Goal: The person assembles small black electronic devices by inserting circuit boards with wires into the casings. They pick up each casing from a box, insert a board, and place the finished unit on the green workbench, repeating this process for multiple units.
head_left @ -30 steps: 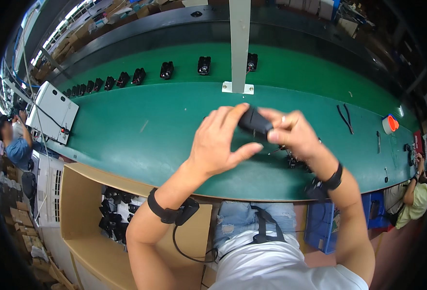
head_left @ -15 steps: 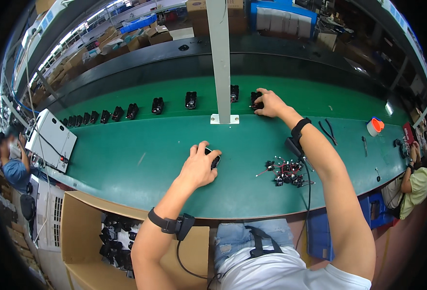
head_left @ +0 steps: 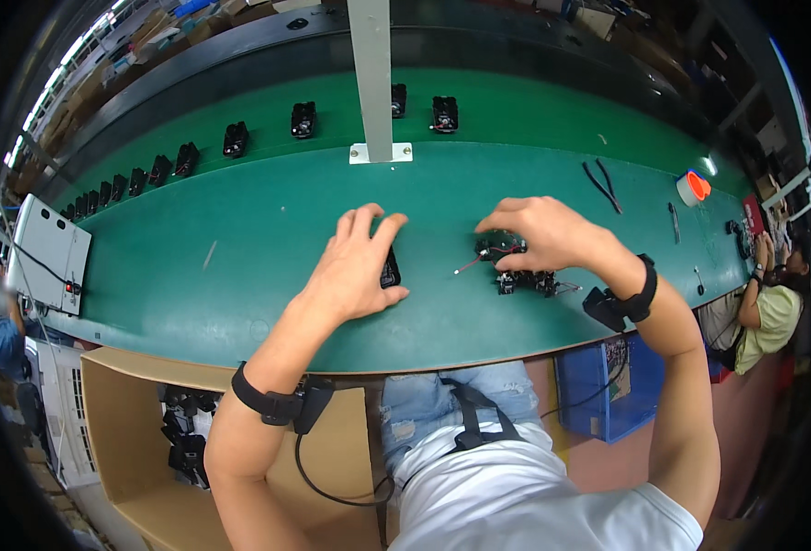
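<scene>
The left hand's fingers (head_left: 365, 219) and thumb stand apart, arched around a black housing (head_left: 390, 270) on the bench (head_left: 268, 230); I cannot tell whether they grip it. Perhaps the hand rests there to keep the piece steady. To its right, the right hand (head_left: 552, 232) bends over a small pile of wired black parts (head_left: 527, 282). Its thumb and forefinger are spaced apart with a part between them, but from here I can't tell if they pinch it. The pile lies just below that palm, presumably so that pieces are within easy reach.

Beyond, black units (head_left: 444, 115) sit in a spaced row on a brighter green strip, probably spread so each stays separate. Pliers (head_left: 603, 186) and an orange-and-white container (head_left: 695, 188) lie off to the right, likely out of the way. Below the bench's near edge, a cardboard box (head_left: 130, 386) holds more black pieces.
</scene>
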Tool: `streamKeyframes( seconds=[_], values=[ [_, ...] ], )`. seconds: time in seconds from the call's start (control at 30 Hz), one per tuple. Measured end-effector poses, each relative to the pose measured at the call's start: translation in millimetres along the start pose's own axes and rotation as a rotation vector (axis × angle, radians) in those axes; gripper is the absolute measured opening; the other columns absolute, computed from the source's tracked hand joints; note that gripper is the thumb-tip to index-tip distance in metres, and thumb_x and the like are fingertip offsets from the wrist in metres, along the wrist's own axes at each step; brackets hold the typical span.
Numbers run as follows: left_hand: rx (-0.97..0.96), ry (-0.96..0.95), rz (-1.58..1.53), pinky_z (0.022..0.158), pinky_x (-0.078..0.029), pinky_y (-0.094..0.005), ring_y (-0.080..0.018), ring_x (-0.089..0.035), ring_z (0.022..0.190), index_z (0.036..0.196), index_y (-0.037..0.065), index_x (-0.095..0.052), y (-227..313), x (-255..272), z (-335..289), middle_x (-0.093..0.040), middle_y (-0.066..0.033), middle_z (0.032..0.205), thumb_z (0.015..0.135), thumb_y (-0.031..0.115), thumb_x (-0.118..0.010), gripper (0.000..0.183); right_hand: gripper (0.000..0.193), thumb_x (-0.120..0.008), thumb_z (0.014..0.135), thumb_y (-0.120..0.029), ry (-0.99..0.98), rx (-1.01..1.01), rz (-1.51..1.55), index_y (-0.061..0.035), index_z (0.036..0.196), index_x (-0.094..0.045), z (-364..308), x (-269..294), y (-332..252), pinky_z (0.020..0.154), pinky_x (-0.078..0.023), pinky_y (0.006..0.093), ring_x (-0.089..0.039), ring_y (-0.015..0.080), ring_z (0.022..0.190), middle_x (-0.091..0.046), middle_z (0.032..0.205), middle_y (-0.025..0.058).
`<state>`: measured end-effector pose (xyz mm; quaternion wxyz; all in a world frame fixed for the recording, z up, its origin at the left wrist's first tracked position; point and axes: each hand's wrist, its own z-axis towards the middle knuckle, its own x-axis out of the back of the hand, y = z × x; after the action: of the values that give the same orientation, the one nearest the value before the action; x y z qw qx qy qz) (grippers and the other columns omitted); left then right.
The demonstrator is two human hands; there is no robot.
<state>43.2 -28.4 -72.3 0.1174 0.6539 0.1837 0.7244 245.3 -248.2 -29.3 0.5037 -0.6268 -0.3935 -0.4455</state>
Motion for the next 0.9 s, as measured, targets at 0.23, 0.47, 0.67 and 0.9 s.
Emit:
streamKeyframes(
  seconds=[0.23, 0.47, 0.67, 0.9],
  values=[
    [0.074, -0.035, -0.014, 0.099, -0.049, -0.0458, -0.0385, -0.053, 0.116, 0.138, 0.005, -0.045, -5, -2, 0, -0.052, -0.0178, 0.127, 0.067, 0.022, -0.088, 0.085, 0.025, -0.077, 0.081, -0.018, 0.183, 0.061, 0.013, -0.0081, 0.103, -0.071, 18, -30, 3, 0.081, -0.053, 0.0403, -0.068, 0.0307, 0.091, -0.072, 0.095, 0.0077],
    [-0.029, 0.065, -0.254, 0.096, -0.051, -0.0438, -0.0376, -0.060, 0.113, 0.134, 0.001, -0.045, 2, 5, 2, -0.055, -0.0187, 0.127, 0.068, 0.019, -0.084, 0.080, 0.009, -0.074, 0.085, -0.006, 0.283, -0.006, 0.592, -0.0032, 0.094, -0.074, 29, -22, -9, 0.077, -0.055, 0.0287, -0.069, 0.0151, 0.086, -0.073, 0.091, 0.0056],
    [-0.021, 0.069, -0.374, 0.099, -0.049, -0.0430, -0.0370, -0.059, 0.116, 0.134, 0.001, -0.046, 13, 1, 3, -0.058, -0.0190, 0.125, 0.066, 0.024, -0.087, 0.083, 0.012, -0.073, 0.086, -0.004, 0.361, -0.020, 1.117, -0.0016, 0.098, -0.074, 35, -40, -13, 0.078, -0.056, 0.0267, -0.068, 0.0123, 0.087, -0.071, 0.095, 0.0059],
    [0.012, 0.094, -0.178, 0.103, -0.045, -0.0441, -0.0387, -0.055, 0.119, 0.138, 0.001, -0.046, -2, 7, 4, -0.058, -0.0202, 0.128, 0.067, 0.023, -0.084, 0.083, 0.018, -0.066, 0.079, 0.002, 0.311, 0.121, 0.465, -0.0032, 0.096, -0.072, 28, -28, -13, 0.085, -0.055, 0.0408, -0.068, 0.0327, 0.097, -0.072, 0.099, 0.0122]
  ],
)
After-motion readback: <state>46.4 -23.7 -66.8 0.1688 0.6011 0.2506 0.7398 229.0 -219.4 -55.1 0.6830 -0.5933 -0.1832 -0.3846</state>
